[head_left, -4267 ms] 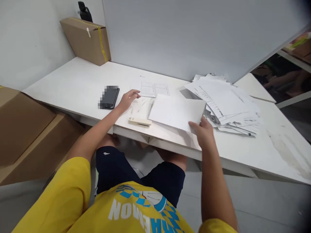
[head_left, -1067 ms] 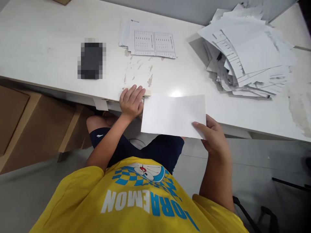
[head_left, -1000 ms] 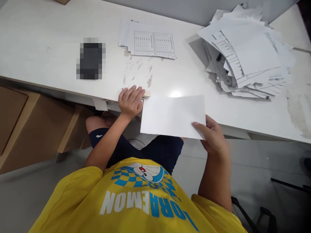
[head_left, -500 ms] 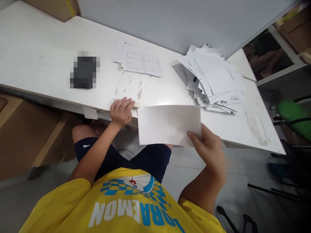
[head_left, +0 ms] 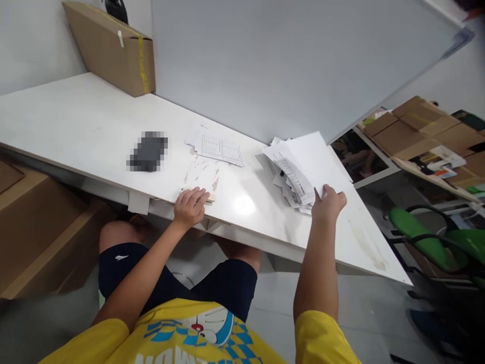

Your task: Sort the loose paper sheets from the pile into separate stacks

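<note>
My right hand (head_left: 328, 202) pinches the near edge of a white paper sheet (head_left: 311, 159), which lies over the messy paper pile (head_left: 290, 182) at the right of the table. My left hand (head_left: 190, 206) rests at the table's front edge, its fingers lying a little apart over a pale, narrow block (head_left: 210, 197). Most of that block is under the fingers, so its kind is unclear. Farther back, in front of the left hand, lies a smaller, flatter stack of printed sheets (head_left: 222, 149).
On the white table (head_left: 94, 126) a dark pixelated object (head_left: 149, 151) lies left of the printed stack. A cardboard box (head_left: 113, 50) stands at the back left, against a grey partition (head_left: 242, 65). More cardboard (head_left: 45, 222) is below left. Green chairs (head_left: 420, 235) stand at the right.
My right hand has carried the white sheet from over the table's front edge forward and right onto the paper pile. My left hand keeps its place on the pale block. The view has tilted up.
</note>
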`<control>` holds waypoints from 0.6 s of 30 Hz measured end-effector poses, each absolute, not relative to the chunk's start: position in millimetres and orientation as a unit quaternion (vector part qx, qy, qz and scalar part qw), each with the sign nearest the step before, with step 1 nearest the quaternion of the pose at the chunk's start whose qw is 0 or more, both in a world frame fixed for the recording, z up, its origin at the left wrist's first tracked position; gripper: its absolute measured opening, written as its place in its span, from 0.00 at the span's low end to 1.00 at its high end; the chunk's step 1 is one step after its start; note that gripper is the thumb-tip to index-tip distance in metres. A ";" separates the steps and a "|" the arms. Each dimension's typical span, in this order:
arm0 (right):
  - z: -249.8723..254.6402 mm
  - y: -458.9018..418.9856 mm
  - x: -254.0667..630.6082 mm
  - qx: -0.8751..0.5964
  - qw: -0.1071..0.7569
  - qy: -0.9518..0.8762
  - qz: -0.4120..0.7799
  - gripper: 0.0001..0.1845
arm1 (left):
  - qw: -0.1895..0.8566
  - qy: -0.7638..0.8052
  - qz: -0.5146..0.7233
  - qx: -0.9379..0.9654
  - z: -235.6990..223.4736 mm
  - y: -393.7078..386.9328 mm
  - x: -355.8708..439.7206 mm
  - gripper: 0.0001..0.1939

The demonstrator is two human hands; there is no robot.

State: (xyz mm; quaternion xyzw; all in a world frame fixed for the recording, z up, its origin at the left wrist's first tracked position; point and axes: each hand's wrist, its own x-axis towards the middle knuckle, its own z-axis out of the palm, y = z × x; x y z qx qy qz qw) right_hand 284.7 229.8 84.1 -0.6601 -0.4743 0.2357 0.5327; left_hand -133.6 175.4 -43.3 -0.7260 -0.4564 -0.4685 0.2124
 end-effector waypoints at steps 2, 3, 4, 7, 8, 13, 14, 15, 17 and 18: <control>84.3 246.8 290.4 -0.723 0.545 -0.380 0.190 0.39 | 0.217 -0.459 -0.467 -0.724 -42.0 174.3 -133.3 0.21; 84.5 249.4 291.9 -0.753 0.550 -0.326 0.155 0.42 | 0.217 -0.459 -0.466 -0.724 -41.5 173.8 -133.2 0.21; 84.4 247.9 293.0 -0.777 0.543 -0.290 0.130 0.43 | 0.215 -0.459 -0.467 -0.725 -41.3 173.3 -133.0 0.21; 80.2 225.8 292.2 -0.815 0.514 -0.265 0.033 0.43 | 0.204 -0.455 -0.478 -0.724 -42.0 172.0 -131.6 0.20; 77.5 216.5 289.1 -0.815 0.514 -0.267 -0.008 0.42 | 0.200 -0.453 -0.484 -0.722 -42.7 171.6 -130.9 0.20; 62.1 211.1 230.8 -0.732 0.524 -0.433 -0.045 0.41 | 0.224 -0.455 -0.491 -0.709 -44.7 171.1 -127.8 0.21; 59.1 222.0 211.7 -0.707 0.501 -0.499 -0.003 0.39 | 0.234 -0.451 -0.492 -0.706 -44.1 171.2 -127.8 0.21; 56.0 236.3 191.9 -0.676 0.465 -0.570 0.033 0.36 | 0.243 -0.447 -0.495 -0.704 -43.1 171.3 -127.9 0.21; 49.2 271.6 154.1 -0.594 0.358 -0.715 0.086 0.33 | 0.257 -0.439 -0.498 -0.702 -40.3 171.2 -128.5 0.21; 45.4 290.3 137.4 -0.556 0.305 -0.767 0.100 0.34 | 0.262 -0.436 -0.498 -0.702 -38.8 170.9 -128.9 0.21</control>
